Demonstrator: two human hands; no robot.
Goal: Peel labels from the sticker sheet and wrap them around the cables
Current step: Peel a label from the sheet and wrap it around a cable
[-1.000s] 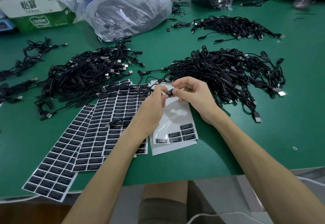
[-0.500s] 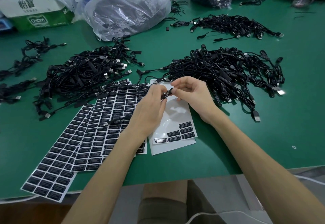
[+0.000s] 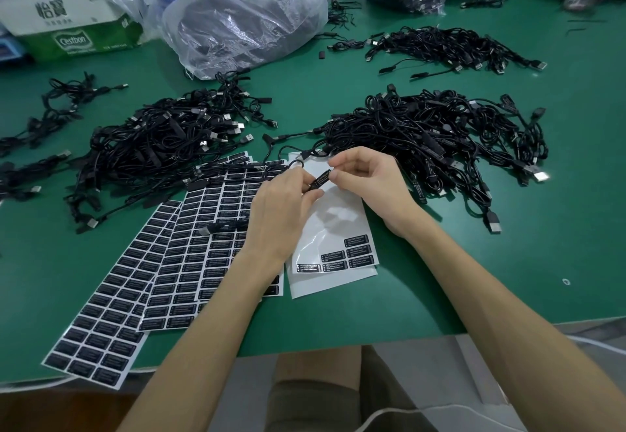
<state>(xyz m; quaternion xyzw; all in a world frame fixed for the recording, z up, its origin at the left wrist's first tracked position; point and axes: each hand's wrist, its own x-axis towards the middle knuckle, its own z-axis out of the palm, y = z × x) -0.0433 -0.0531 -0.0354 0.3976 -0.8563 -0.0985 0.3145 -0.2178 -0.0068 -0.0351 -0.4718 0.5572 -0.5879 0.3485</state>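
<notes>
Between both hands, above a nearly used-up white sticker sheet (image 3: pixel 333 282), is a black cable's inline controller bearing a black label (image 3: pixel 320 179). My left hand (image 3: pixel 281 211) pinches its lower left end. My right hand (image 3: pixel 366 181) pinches its upper right end with thumb and fingertips. The cable loops up behind my left hand toward the pile. Several black labels (image 3: pixel 352 257) sit at the white sheet's lower edge. Full sheets of black labels (image 3: pixel 162 269) fan out to the left, partly under my left forearm.
Heaps of black USB cables lie at centre left (image 3: pixel 159 150), centre right (image 3: pixel 440 140) and back right (image 3: pixel 447 45). Clear plastic bags (image 3: pixel 244 15) and a cardboard box (image 3: pixel 71 28) stand at the back. The green table's front edge (image 3: pixel 338 343) runs just below the sheets.
My hands have turned the controller so its labelled face shows more, and shifted it slightly; the right fingertips have moved to its upper end. Sheets and cable piles stay put.
</notes>
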